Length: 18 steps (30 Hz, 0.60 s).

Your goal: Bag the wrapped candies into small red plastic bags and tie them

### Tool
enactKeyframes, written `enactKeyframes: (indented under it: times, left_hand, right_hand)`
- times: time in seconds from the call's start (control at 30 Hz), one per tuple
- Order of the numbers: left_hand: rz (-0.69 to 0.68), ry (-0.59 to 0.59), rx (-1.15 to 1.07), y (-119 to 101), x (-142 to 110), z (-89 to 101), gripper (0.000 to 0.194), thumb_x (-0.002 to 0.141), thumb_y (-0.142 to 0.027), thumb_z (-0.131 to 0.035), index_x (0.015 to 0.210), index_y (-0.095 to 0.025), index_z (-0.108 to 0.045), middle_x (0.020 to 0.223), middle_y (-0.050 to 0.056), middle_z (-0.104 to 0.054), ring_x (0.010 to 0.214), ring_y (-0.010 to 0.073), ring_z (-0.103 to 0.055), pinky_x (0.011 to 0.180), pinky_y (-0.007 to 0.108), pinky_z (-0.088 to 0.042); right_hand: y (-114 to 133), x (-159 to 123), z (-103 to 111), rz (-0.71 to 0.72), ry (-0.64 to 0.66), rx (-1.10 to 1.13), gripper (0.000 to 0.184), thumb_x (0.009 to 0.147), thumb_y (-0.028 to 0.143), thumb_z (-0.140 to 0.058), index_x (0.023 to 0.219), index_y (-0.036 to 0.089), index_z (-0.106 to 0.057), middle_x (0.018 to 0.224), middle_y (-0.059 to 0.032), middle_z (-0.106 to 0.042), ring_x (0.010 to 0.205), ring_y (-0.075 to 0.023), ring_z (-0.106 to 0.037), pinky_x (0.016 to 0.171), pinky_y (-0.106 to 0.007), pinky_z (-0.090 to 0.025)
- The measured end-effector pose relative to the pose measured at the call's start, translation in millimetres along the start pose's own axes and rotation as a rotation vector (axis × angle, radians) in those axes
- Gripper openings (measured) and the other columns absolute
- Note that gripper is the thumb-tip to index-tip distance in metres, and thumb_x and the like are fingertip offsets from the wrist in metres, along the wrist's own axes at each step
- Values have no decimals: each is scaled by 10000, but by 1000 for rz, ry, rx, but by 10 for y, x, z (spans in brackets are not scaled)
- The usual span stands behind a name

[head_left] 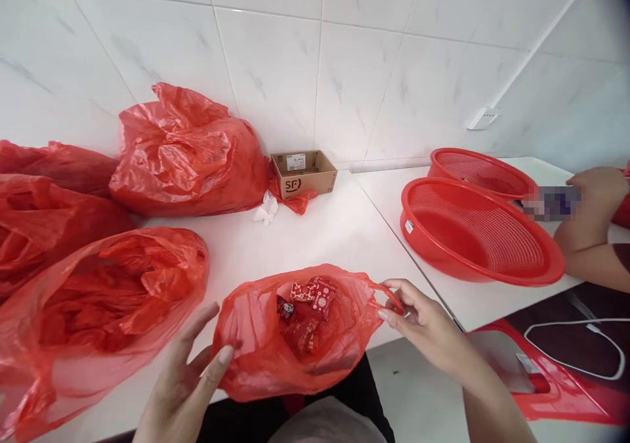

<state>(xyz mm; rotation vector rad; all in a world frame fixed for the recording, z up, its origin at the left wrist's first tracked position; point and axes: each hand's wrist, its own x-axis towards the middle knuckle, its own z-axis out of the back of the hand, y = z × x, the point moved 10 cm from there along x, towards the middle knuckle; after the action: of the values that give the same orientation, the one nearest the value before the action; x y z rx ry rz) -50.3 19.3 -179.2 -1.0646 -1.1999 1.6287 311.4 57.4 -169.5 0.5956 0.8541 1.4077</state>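
Note:
A translucent red plastic bag (pixel 256 371) sits mouth-up in front of me at the table's near edge. Several small red-wrapped packets (pixel 322 296) lie inside it, one of them with a dark patterned wrapper (pixel 285 308). My right hand (pixel 418 318) pinches the bag's right handle loop between thumb and fingers. At the bag's left end, my left hand (pixel 189 371) has its thumb over the plastic and some fingers behind it, while the index finger stands apart. Those rear fingertips are partly hidden by the bag.
Another open red bag (pixel 172 253) stands at left, with a large stuffed red bag (pixel 197 161) behind it. A cardboard box (pixel 312 184) and crumpled white tissue (pixel 267 209) sit near the wall. Red baskets (pixel 443 226) occupy the right; another person's arm (pixel 590 233) reaches beside them. A red stool (pixel 566 390) is below.

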Motion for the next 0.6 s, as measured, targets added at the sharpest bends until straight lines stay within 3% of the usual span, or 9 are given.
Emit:
enactKeyframes:
  times: [0.07,0.13,0.2,0.27,0.4,0.5,0.6]
  left_hand:
    - [65,-38,-90,108,-64,51,764,723,-537,-730,1382,-357,-388,1391,62,-542,918,229,-698,699,314,-614]
    - [147,10,-131,229,-116,10,693,709,-518,-752,1301,-288,-473,1143,56,-675,757,179,-680,572,247,-570]
    - [184,109,-115,264,-116,-45,455,714,-500,-755,1032,-204,-623,851,28,-697,658,145,-628,524,203,-514]
    - [141,129,-84,137,-22,22,339,701,-484,-773,782,-182,-639,689,-3,-641,613,118,-583,543,183,-496]
    - [-67,-77,-271,-536,307,373,385,578,-467,-863,748,-226,-616,652,-64,-601,563,71,-544,532,133,-470]
    - [-232,-16,-416,-1138,438,310,356,589,-410,-869,743,-205,-622,686,-52,-612,548,65,-523,513,145,-461]
    - [-382,22,-445,-1572,434,185,233,698,-334,-810,754,-175,-649,720,-25,-628,619,74,-551,573,163,-468]
  right_hand:
    - [-2,-47,11,14,39,74,369,903,522,-535,1186,286,-524,786,20,-542,696,-154,-572,696,-315,-532]
    - [47,-96,25,34,69,123,351,914,506,-530,1180,278,-514,779,22,-527,691,-144,-553,688,-300,-529]
    - [174,-100,85,77,69,136,336,920,486,-534,1179,273,-510,796,14,-550,695,-140,-550,685,-294,-526]
    - [389,-25,244,152,10,142,337,907,469,-566,1172,266,-518,807,3,-586,678,-140,-556,664,-293,-523]
    - [1009,227,830,385,-287,149,331,841,407,-670,1106,249,-551,719,17,-589,586,-133,-539,576,-281,-483]
    - [1457,319,1111,548,-427,128,264,847,328,-661,1081,254,-565,629,44,-528,542,-129,-512,551,-281,-449]
    - [1773,319,1162,651,-461,108,255,855,275,-641,1100,261,-570,652,37,-545,537,-126,-514,540,-284,-435]
